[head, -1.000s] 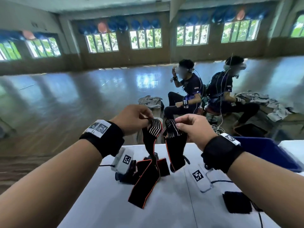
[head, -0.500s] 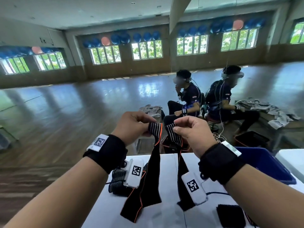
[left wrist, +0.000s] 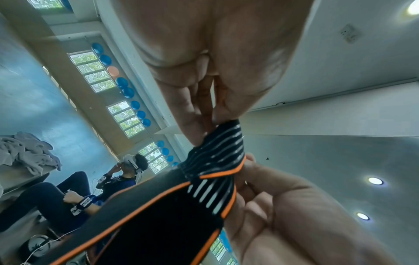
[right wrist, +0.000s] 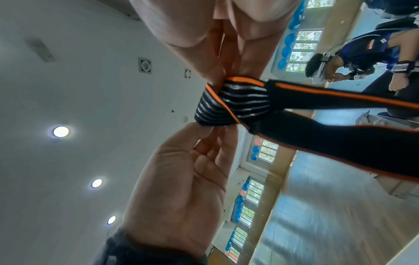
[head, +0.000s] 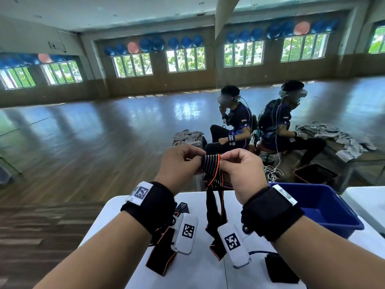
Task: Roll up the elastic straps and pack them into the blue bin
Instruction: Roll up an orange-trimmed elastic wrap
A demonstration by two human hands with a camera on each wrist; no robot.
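A black elastic strap [head: 210, 163] with orange edging and white stripes is held up above the white table [head: 204, 276]. My left hand [head: 181, 163] and right hand [head: 239, 167] pinch its striped end from both sides, and that end is folded over on itself [left wrist: 217, 154] [right wrist: 226, 105]. The strap's two long tails [head: 214, 209] hang down to the table. The blue bin [head: 325, 209] stands on the table to the right of my right wrist. Another strap [head: 162, 251] lies on the table under my left wrist.
A rolled striped strap [head: 182, 207] sits behind my left wrist. A black pad [head: 281, 270] with a cable lies at the table's front right. Beyond the table two seated people [head: 235, 126] work beside piles of grey cloth [head: 341, 136], and a second white table [head: 368, 199] stands at the right.
My hands have come together, bringing the strap's two striped ends onto each other. The view has lifted, and the strap's tails now hang closer together.
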